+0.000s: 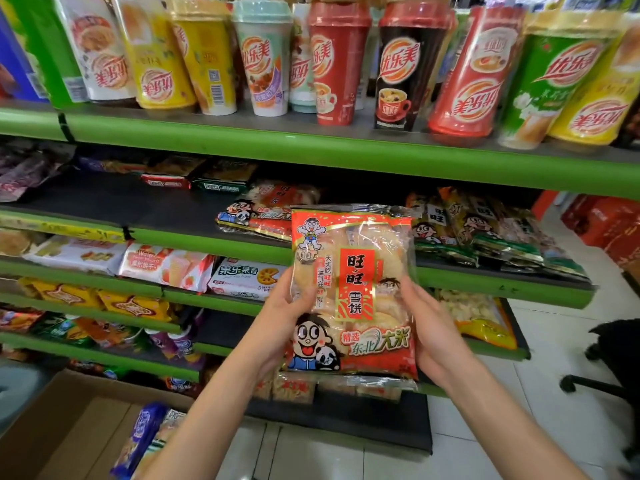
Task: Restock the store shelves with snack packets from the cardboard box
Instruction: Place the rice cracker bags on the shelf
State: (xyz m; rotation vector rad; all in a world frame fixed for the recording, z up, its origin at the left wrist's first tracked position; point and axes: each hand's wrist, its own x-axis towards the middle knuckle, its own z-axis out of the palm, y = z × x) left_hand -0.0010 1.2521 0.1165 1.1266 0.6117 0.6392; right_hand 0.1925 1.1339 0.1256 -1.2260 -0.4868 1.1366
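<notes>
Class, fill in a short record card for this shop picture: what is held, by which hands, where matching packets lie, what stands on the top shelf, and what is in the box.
held item: red rice cracker packet, upright, in front of the shelves
left hand: grips the packet's left edge
right hand: grips its right edge
matching packets: lying on the second shelf
top shelf: drink cups in a row
cardboard box: bottom left, with a blue packet inside

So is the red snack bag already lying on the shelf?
No, the red snack bag is held upright in front of the shelves, gripped by the left hand and the right hand.
</notes>
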